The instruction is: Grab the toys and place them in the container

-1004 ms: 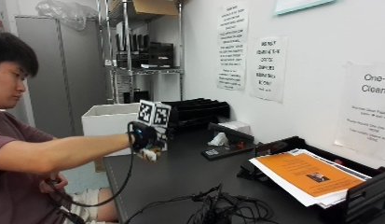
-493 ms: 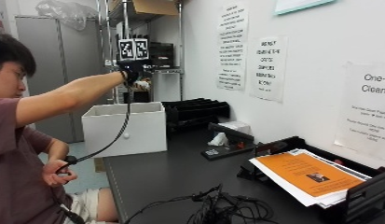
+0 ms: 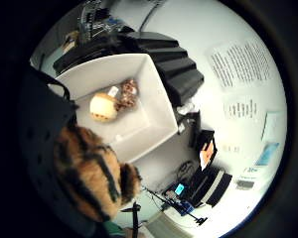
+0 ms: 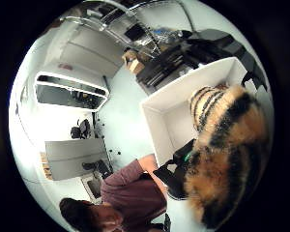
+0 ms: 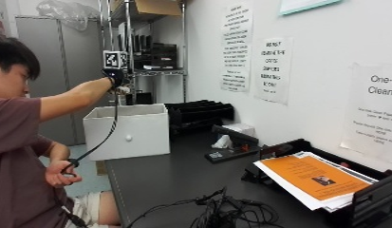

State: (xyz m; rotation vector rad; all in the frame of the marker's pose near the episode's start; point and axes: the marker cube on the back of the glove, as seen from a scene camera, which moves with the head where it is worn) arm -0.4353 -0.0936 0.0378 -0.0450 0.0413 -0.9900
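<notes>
My gloved right hand (image 5: 115, 77) is raised high over the white container (image 5: 128, 131) at the table's far left end. Its fingers grip an orange and black striped plush toy (image 4: 227, 145), which fills much of both palm views (image 3: 92, 173). Below the hand the container (image 3: 156, 106) stands open. A round cream toy (image 3: 103, 107) and a small brown toy (image 3: 128, 94) lie on its floor. In the outside view the hand hides most of the striped toy.
Black stacked trays (image 5: 199, 113) stand behind the container against the wall. A paper tray with an orange sheet (image 5: 312, 178) sits at the right. Loose black cables (image 5: 214, 213) lie near the table's front edge. The bare left hand (image 5: 61, 172) holds a cable.
The right hand rose from table height in front of the container to well above it, carrying the striped toy. Since half a second ago it has shifted only slightly.
</notes>
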